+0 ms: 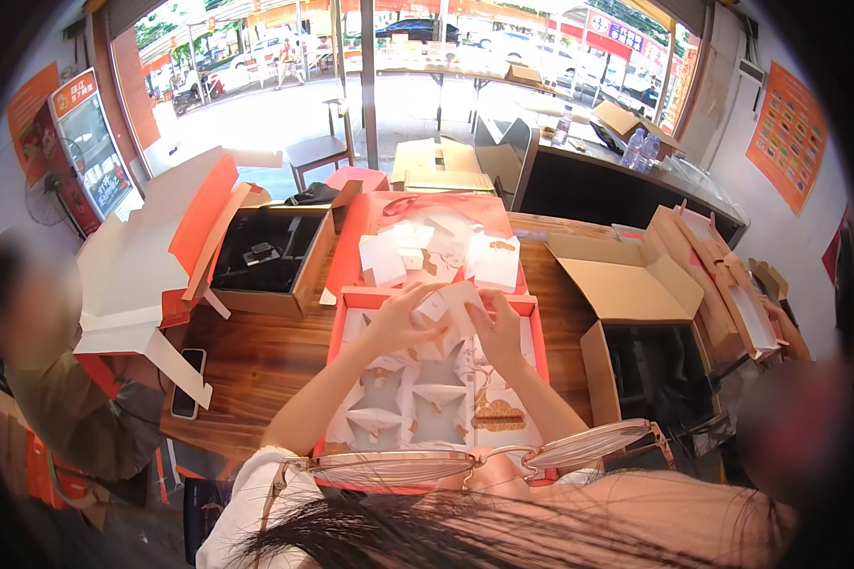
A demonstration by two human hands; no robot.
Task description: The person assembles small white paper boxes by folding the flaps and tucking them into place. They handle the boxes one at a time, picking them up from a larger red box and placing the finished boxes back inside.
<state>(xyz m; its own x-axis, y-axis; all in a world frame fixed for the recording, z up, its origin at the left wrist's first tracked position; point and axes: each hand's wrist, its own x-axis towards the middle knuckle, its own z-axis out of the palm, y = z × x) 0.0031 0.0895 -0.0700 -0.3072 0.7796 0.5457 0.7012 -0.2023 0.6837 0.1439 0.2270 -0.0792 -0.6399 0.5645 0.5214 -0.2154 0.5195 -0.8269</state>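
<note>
Above the middle of a red-edged gift box (539,332), my left hand (400,324) and my right hand (499,332) hold a small white carton (454,305) between them. The fingers of both hands bend around its sides. Below them, the gift box has a white folded insert (414,391) with star-shaped openings, and a white panel with a gold print (499,413) lies at its right. Just beyond stands the pink-red lid (356,226), with several small white cartons (383,262) lying in a loose heap on it. What the held carton contains is hidden.
An open brown box with black lining (273,248) sits left of the lid; another open brown box (593,375) stands at the right. A phone (189,383) lies near the table's left edge. White-and-red cardboard (142,256) rises at the left. One person sits on each side.
</note>
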